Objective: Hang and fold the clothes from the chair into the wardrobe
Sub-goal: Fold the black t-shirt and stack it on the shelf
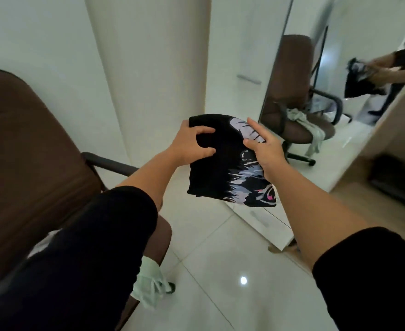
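The folded black printed garment [227, 161] hangs in mid-air beside the brown chair [29, 149], its long axis running away from the person, the left hand [192, 144] gripping its near-chair edge, the right hand [263, 149] pinching the far edge, nearer the open wardrobe shelf [387, 130].

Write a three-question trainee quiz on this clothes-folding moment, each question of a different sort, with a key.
1. True or false: the black printed shirt lies flat on the brown chair.
2. Which hand grips the shirt's plain black side? A. left hand B. right hand
3. Fill in: a pale green garment hangs off the chair's ____.

Key: 1 false, both hands hold it in the air; 2 A; 3 seat.
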A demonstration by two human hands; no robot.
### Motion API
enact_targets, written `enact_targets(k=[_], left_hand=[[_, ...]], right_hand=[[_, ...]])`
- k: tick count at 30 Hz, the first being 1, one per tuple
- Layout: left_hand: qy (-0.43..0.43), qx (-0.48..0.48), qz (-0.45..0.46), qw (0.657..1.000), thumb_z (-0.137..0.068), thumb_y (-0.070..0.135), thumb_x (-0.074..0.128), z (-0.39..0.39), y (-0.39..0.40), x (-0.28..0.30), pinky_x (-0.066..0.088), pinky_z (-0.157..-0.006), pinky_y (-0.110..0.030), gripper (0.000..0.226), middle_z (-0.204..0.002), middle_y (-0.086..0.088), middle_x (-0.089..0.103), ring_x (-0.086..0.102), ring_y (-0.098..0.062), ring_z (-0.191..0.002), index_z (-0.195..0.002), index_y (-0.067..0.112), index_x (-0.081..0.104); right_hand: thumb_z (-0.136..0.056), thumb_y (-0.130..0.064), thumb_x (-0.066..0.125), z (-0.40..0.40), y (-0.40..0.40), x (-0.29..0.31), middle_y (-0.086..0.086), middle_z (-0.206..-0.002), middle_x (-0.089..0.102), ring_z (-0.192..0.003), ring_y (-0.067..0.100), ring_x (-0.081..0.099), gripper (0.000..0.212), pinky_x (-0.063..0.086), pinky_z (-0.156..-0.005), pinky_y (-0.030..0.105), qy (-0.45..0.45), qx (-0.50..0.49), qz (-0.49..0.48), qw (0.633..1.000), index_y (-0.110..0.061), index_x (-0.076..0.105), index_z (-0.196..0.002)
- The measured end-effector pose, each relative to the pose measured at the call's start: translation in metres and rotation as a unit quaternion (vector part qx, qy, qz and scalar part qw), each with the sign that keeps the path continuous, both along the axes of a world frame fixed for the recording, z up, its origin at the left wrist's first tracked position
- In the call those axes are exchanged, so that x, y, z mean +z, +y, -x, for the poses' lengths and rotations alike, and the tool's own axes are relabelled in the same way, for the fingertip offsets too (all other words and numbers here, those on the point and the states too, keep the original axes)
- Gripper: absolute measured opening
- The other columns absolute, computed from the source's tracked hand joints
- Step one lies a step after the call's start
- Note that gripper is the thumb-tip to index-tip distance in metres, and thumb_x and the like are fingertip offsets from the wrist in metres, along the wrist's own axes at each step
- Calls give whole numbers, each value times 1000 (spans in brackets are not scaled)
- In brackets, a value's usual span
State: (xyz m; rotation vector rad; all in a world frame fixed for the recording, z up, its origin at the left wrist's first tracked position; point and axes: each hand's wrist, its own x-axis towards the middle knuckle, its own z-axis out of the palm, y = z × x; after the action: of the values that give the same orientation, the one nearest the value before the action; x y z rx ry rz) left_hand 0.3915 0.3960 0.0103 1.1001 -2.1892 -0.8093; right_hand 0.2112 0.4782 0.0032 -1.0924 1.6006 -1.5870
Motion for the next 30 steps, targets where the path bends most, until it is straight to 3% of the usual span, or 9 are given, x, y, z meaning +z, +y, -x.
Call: enact_targets(k=[4,10,14,17,20,23,25,28,30], left_hand=[[-14,-91,14,996,-77,10,69,93,26,6,31,-95,-12,56,-129,-7,32,42,-18,-120,-129,25,53],[-38,-197,20,980,-81,13,65,244,81,7,42,-92,-21,59,-140,-8,26,46,-24,-118,-134,32,47],[-55,-244,13,968,-85,14,63,333,118,3,30,-79,-5,62,-147,-7,18,41,-24,-126,-141,29,40],[-53,-277,-17,959,-85,8,62,385,137,-2,32,-93,-12,67,-147,-8,12,36,-26,-131,-144,26,36],[-80,-300,-21,950,-85,6,62,425,142,-7,41,-95,-21,72,-150,-8,6,41,-27,-128,-146,29,32],[-98,-319,-27,942,-85,6,62,461,139,-15,40,-100,-24,74,-152,-7,1,34,-30,-134,-147,31,29],[-114,-330,-29,937,-86,6,61,483,135,-23,39,-95,-21,75,-153,-7,-1,33,-30,-135,-147,32,27],[-135,-344,-35,929,-86,6,62,518,124,-43,38,-91,-18,76,-154,-7,-2,33,-29,-135,-147,32,27],[-151,-356,-38,921,-86,7,62,543,112,-58,34,-92,-18,75,-154,-9,-1,33,-29,-134,-147,32,26]], right_hand=[[-84,4,60,77,60,9,1,-129,58,-113,14,57,54,47,-100,31,-4,-77,13,997,-30,59,-126],[-80,-1,66,196,155,3,0,-124,62,-111,16,59,51,48,-100,36,-5,-208,-4,978,-34,64,-119],[-82,-3,68,270,206,1,3,-123,61,-106,17,61,50,52,-92,31,2,-254,-18,967,-32,62,-122],[-83,-3,68,314,230,-1,2,-119,59,-100,14,61,50,53,-78,19,-1,-276,-31,961,-31,61,-124],[-83,-4,67,349,241,-8,-5,-110,58,-92,8,61,50,52,-75,15,-3,-299,-42,953,-30,60,-125],[-84,-5,67,379,244,-18,-7,-107,54,-88,4,57,50,49,-64,8,-6,-315,-50,948,-29,59,-126],[-83,-7,69,398,240,-30,-3,-113,56,-97,13,59,49,51,-72,13,-9,-324,-66,944,-30,59,-126],[-81,-12,72,428,231,-53,3,-125,59,-108,23,59,48,53,-92,33,-2,-352,-92,932,-30,61,-124],[-81,-13,73,447,223,-69,5,-126,60,-110,24,59,47,51,-96,37,5,-370,-107,923,-28,62,-124]])
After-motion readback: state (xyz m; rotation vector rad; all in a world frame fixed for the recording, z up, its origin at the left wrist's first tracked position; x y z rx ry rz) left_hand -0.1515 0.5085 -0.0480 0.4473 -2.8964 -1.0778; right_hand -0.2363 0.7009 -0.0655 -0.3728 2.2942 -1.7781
